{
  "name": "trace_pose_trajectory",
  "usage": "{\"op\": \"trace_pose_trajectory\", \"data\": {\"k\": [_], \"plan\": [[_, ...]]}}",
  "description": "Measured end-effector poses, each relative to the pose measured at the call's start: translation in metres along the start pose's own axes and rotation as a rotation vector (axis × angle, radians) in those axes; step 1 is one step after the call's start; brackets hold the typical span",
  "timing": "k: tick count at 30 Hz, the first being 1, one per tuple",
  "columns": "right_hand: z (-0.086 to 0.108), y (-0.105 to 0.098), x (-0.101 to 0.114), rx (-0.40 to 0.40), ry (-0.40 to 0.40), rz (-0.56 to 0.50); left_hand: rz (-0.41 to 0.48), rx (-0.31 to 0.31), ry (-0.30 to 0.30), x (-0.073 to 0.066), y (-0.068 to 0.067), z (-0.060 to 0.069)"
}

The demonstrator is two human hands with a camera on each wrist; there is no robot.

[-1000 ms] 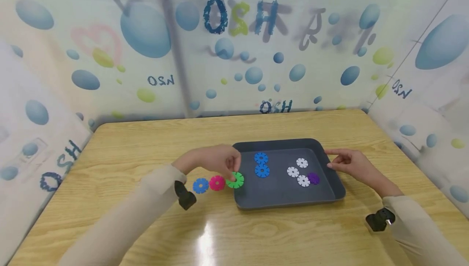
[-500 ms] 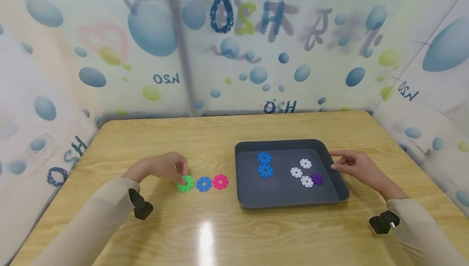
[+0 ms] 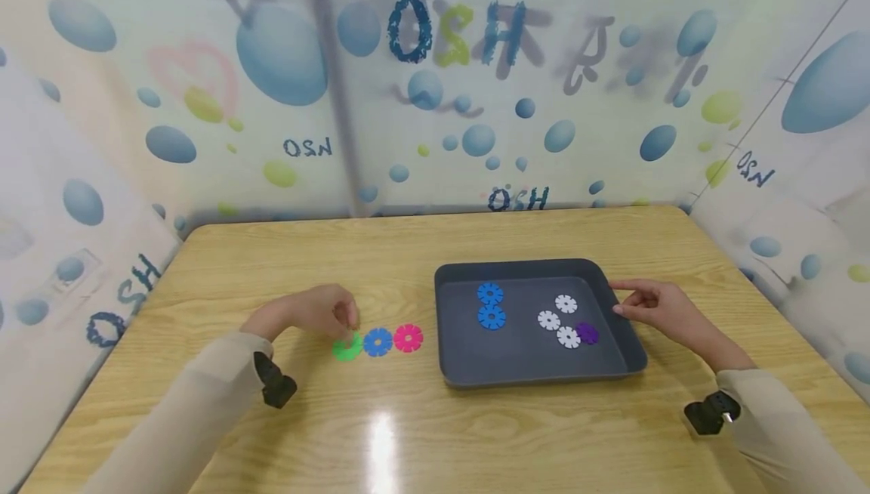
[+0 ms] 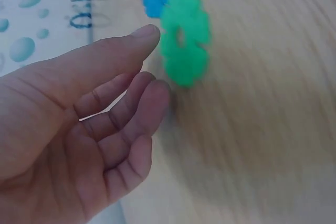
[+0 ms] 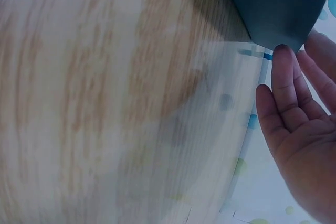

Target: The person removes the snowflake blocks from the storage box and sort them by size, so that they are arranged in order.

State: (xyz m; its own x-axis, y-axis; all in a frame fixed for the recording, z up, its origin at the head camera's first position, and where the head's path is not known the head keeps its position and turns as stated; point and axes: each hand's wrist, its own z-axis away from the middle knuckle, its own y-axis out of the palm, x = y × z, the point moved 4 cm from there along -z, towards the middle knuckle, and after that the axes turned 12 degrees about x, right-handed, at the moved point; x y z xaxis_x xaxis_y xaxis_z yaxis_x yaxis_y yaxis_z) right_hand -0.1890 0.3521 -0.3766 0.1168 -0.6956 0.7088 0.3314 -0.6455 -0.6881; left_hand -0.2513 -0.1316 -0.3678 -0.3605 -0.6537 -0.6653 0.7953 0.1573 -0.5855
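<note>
My left hand (image 3: 321,311) is just over the green disc (image 3: 348,347) at the left end of a row of three notched discs on the table. In the left wrist view the thumb and fingers stand apart beside the green disc (image 4: 185,72), with nothing between them. Right of it lie a blue disc (image 3: 377,342) and a pink disc (image 3: 408,338). My right hand (image 3: 662,316) touches the right side of the dark tray (image 3: 537,382), fingers extended; the right wrist view shows fingertips by the tray's outer wall (image 5: 278,14).
Inside the tray are two blue discs (image 3: 492,317), three white discs (image 3: 566,304) and a purple disc (image 3: 587,333). The tray stands right of the row on the wooden table (image 3: 306,252). A patterned wall covering (image 3: 408,162) rises behind the table's far edge.
My left hand has carried the green disc from the tray's left edge to the left end of the row and let it go. My right hand has stayed at the tray.
</note>
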Motion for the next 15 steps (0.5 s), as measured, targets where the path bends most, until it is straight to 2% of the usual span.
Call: {"op": "trace_pose_trajectory", "data": {"k": [2,5,9,11,15], "plan": [[0.001,0.0,0.0,-0.003,0.001,0.001,-0.036,-0.024,0.031,-0.011,-0.003,-0.008],[0.002,0.0,-0.001,-0.007,-0.001,0.001,-0.073,-0.043,0.097,-0.034,-0.007,-0.024],[0.002,0.0,-0.002,-0.011,-0.005,0.002,-0.114,-0.013,0.167,-0.071,-0.009,-0.054],[0.002,0.0,-0.002,-0.013,-0.005,0.004,-0.151,0.01,0.161,-0.088,-0.008,-0.072],[0.0,0.001,-0.002,-0.016,-0.015,-0.001,-0.226,0.057,0.101,-0.112,-0.005,-0.104]]}}
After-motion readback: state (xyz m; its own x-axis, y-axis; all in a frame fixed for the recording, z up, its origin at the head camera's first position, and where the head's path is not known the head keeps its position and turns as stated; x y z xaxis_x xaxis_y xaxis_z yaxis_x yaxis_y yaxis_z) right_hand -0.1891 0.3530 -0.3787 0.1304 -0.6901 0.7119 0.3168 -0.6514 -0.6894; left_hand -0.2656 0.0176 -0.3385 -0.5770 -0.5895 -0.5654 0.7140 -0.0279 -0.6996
